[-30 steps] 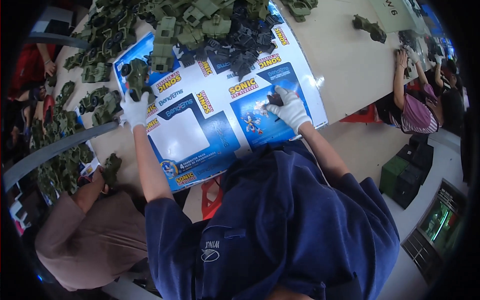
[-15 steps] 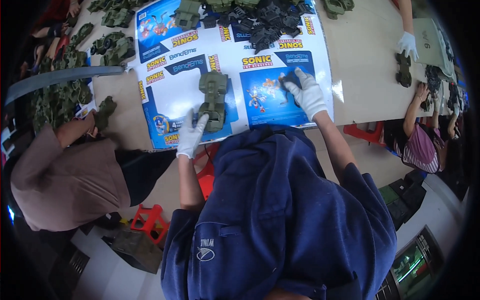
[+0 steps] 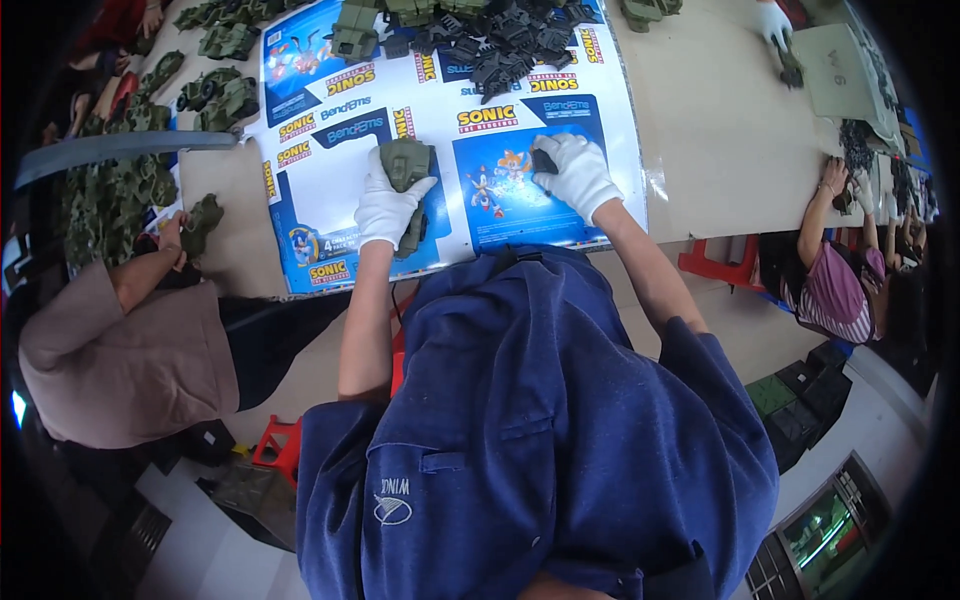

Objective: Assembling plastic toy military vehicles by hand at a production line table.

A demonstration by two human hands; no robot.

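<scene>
My left hand (image 3: 386, 207), in a white glove, is wrapped round the middle of an olive-green toy truck (image 3: 406, 165) on the printed sheet. Its thumb lies across the truck, and part of the body is hidden under the hand. To the right, my gloved right hand (image 3: 580, 172) pinches a small black plastic part (image 3: 543, 161) between thumb and fingers, above the blue panel of the sheet. Most of that part is covered by the fingers.
A printed sheet (image 3: 300, 215) covers the table before me. Black plastic parts (image 3: 500, 55) are heaped at its far edge beside green toy pieces (image 3: 355, 30). More green vehicles (image 3: 225, 95) lie left, near a grey curved bar (image 3: 130, 150). Co-workers sit at both sides; a pale bin (image 3: 840, 75) stands right.
My left hand has moved from the truck's near end up onto its middle and closed round it. My right hand has shifted slightly left with the black part. A co-worker's gloved hand at right moved farther away.
</scene>
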